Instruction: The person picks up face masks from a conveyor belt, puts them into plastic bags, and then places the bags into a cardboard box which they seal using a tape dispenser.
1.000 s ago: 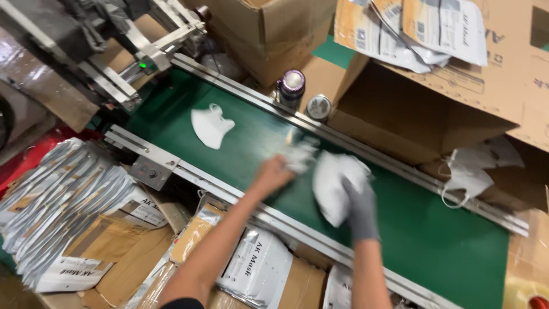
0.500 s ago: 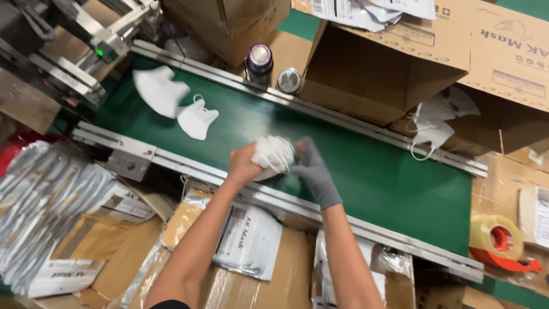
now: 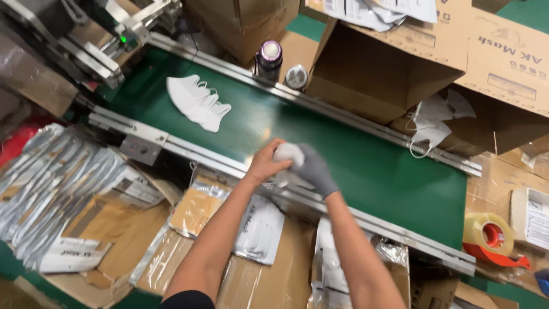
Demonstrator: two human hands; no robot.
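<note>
- Risk: the white masks (image 3: pixel 287 154) pinched between both hands sit right over the near rail (image 3: pixel 229 167) of the green belt (image 3: pixel 366 166); a loose grip could drop one into the gap towards the foil pouches (image 3: pixel 260 226) below the wrists.
- Risk: ear loops could snag on the rail edge or tangle in the gloved fingers.
- Risk: two more white masks (image 3: pixel 197 103) lie on the belt, up and left of the hands; they could pile up unattended.
- Left hand (image 3: pixel 266 163): bare, curled closed around the left side of the bundle, touching it.
- Right hand (image 3: pixel 313 169): grey glove, fingers wrapped shut over the right side of the same bundle.
- Tape roll (image 3: pixel 487 233) lies well off to the right, untouched.
</note>
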